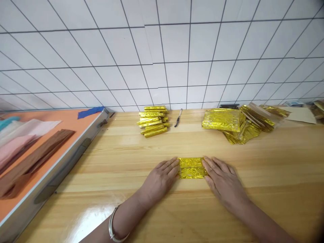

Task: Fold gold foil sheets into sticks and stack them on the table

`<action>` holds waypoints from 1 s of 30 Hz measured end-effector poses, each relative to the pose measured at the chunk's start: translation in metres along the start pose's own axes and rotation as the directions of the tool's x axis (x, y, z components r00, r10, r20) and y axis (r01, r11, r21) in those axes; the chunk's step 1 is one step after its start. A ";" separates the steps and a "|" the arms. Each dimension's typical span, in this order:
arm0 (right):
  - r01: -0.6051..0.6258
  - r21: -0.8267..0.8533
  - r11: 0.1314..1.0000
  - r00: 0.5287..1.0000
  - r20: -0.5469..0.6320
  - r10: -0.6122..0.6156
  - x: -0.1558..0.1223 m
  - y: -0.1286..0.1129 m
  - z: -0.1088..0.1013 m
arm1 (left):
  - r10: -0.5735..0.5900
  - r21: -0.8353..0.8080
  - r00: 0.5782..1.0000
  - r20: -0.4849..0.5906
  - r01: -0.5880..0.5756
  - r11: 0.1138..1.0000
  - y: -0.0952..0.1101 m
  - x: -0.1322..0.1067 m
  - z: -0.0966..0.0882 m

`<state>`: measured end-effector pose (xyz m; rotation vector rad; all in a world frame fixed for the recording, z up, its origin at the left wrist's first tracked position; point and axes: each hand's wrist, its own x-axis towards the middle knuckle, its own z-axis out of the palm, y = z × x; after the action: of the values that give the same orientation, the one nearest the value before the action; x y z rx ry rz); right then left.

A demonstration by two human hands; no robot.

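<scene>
A gold foil sheet lies flat on the wooden table, folded so that a seam runs across its middle. My left hand rests over its left end, fingers stretched out and lying flat. Over the right end lies my right hand, its fingers also extended and pressing down on the foil. Both ends of the sheet are partly hidden under my fingers. Beyond my hands, a pile of narrow folded gold foil strips sits near the wall, with a pen beside it.
Flat gold foil sheets are heaped at the back right, near a white card. On the left stands an orange-topped case with a metal edge, holding brown folded paper, pink paper and a blue scrap. A tiled wall bounds the table's back.
</scene>
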<state>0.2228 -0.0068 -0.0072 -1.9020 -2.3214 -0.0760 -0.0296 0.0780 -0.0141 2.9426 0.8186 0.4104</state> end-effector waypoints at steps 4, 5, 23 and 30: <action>0.031 -0.005 0.999 0.999 -0.038 -0.031 -0.002 0.006 0.009 | 0.006 0.023 0.997 0.075 -0.008 1.000 0.001 -0.004 -0.003; 0.041 -0.004 0.999 0.998 -0.042 -0.041 -0.002 0.007 0.011 | 0.002 0.011 0.996 0.084 -0.003 1.000 0.001 -0.005 -0.005; 0.018 0.047 0.999 1.000 0.020 -0.019 -0.004 0.013 0.006 | -0.026 -0.060 1.000 0.001 0.027 0.998 -0.001 -0.006 -0.004; 0.077 -0.020 0.997 0.997 0.004 -0.077 -0.004 0.011 0.005 | 0.015 0.005 0.998 0.065 -0.016 1.000 0.002 -0.009 -0.014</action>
<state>0.2338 -0.0076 -0.0135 -1.8231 -2.4051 -0.1046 -0.0397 0.0713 -0.0028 2.9516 0.7907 0.3127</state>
